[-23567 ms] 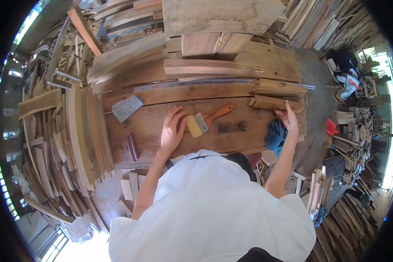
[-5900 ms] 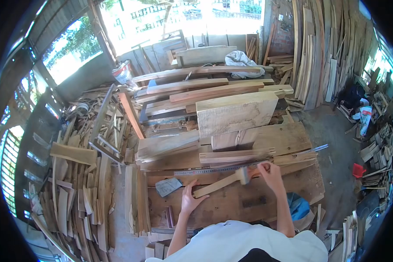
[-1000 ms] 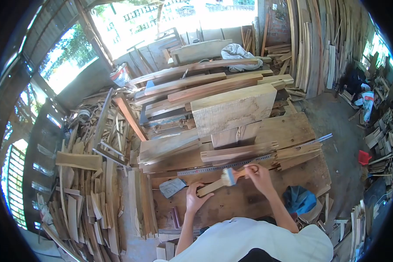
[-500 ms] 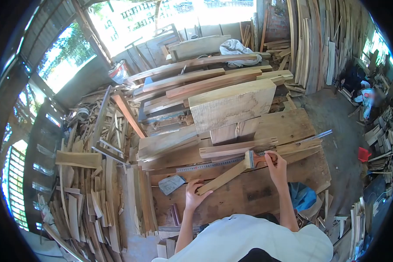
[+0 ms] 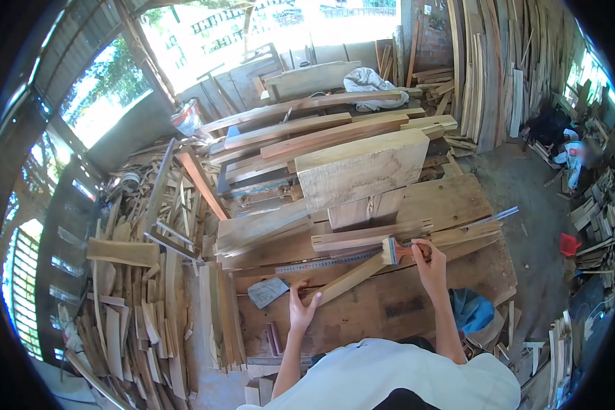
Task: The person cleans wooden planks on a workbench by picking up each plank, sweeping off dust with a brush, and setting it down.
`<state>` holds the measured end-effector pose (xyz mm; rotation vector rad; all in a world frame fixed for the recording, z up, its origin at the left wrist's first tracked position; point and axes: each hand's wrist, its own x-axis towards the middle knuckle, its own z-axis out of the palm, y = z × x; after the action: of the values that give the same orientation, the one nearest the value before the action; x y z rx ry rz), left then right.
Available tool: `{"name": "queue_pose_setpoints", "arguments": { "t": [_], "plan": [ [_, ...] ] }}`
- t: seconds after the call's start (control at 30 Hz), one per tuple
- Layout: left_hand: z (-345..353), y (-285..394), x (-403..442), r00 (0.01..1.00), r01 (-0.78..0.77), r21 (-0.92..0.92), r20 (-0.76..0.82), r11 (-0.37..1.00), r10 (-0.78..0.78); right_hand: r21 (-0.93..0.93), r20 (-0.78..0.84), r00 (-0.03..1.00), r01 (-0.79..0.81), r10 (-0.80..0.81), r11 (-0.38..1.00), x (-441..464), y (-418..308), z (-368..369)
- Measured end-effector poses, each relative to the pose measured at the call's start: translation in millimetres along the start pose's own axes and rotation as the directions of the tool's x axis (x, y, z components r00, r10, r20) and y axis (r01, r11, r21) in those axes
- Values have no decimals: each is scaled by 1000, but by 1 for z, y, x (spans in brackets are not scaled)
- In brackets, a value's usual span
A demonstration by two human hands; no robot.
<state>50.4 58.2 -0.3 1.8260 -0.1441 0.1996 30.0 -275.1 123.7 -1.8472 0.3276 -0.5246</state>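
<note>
Brushing at my bench (image 5: 451,287) amid stacked timber
My left hand (image 5: 302,309) grips the strip's (image 5: 348,281) near end; my right (image 5: 427,261) grasps the brush (image 5: 393,251) at its far end.

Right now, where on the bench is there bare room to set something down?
Bare wood shows on the bench between the purple sticks and blue cloth, nearside of the held strip. A smaller patch lies between the cloth and the right-hand strips. It's crowded farther back, around the thick board and ruler.
</note>
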Motion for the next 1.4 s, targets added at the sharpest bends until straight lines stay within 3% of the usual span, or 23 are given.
{"name": "queue_pose_setpoints", "arguments": {
  "t": [0.07, 0.13, 0.23, 0.3, 0.33, 0.4, 0.43, 0.5, 0.53, 0.63, 0.67, 0.77, 0.83, 0.87, 0.9, 0.97, 1.03, 1.13, 1.23, 1.3, 1.37, 1.4],
  "plan": [
    [-2, -5, 0, 999, 31, -44, -17, 999, -32, -96, -6, 998, 67, -68, 993, -1, -2, 1],
    [-6, 2, 3, 982, -182, 200, 91, 963, 167, -192, -8, 991, 129, -133, 973, -4, -9, 4],
    [-6, 26, 5, 962, -266, 322, 146, 909, 229, -324, 51, 937, 342, -345, 882, -10, -19, 15],
    [-4, 20, 5, 962, -267, 339, 144, 902, 231, -360, 160, 919, 394, -361, 845, -17, -27, 25],
    [-3, 18, 5, 962, -270, 357, 140, 894, 235, -325, 196, 906, 421, -375, 847, -22, -29, 34],
    [-3, 15, 5, 962, -271, 350, 140, 897, 236, -137, 412, 888, 281, -203, 950, -31, -35, 48],
    [-3, 14, 5, 962, -269, 344, 135, 900, 236, -152, 417, 848, 419, -327, 895, -40, -39, 56],
    [-2, 11, 6, 957, -286, 340, 140, 896, 252, -35, 432, 768, 538, -473, 842, -56, -27, 79],
    [-3, 7, 6, 953, -300, 335, 141, 893, 267, 5, 510, 735, 517, -447, 856, -61, -36, 83],
    [-3, -3, 6, 963, -269, 353, 130, 896, 237, 191, 680, 672, 227, -295, 955, -80, -42, 97],
    [-3, -4, 4, 984, -167, 226, 100, 960, 147, 193, 681, 669, 228, -298, 954, -83, -43, 99],
    [0, -10, 1, 992, -128, 141, 41, 982, 123, 280, 630, 695, 213, -347, 936, -83, -43, 104],
    [0, 4, 2, 997, -63, 163, 59, 985, 54, 116, 707, 696, 66, -129, 991, -70, -44, 98],
    [0, 10, 2, 997, -2, 186, 82, 983, -14, 138, 640, 752, 90, -158, 986, -66, -29, 102],
    [-1, -7, -1, 986, -157, 271, 89, 950, 138, 139, 615, 782, 11, -95, 990, -61, -15, 103],
    [-4, 9, 0, 993, -79, 279, 111, 957, 50, 96, 565, 824, -121, 46, 988, -49, 1, 97],
    [-4, 9, 2, 989, -97, 221, 134, 971, 68, 204, 510, 855, -226, 93, 953, -36, 2, 85],
    [-4, 8, 2, 985, -139, 289, 141, 947, 102, 164, 393, 909, -215, 136, 963, -13, 12, 56],
    [-5, 13, 2, 985, -123, 286, 149, 950, 83, 41, 211, 972, -116, 105, 992, 6, 21, 23],
    [-5, 14, 3, 985, -132, 296, 149, 946, 91, -245, 120, 993, 49, -20, 968, 13, 10, 3],
    [-5, 15, 2, 984, -139, 309, 149, 941, 97, -320, 103, 995, 51, -19, 946, 12, -9, -4],
    [-5, 14, 2, 984, -143, 315, 146, 938, 101, -345, 100, 990, 132, -103, 929, 11, -10, -6]
  ]
}}
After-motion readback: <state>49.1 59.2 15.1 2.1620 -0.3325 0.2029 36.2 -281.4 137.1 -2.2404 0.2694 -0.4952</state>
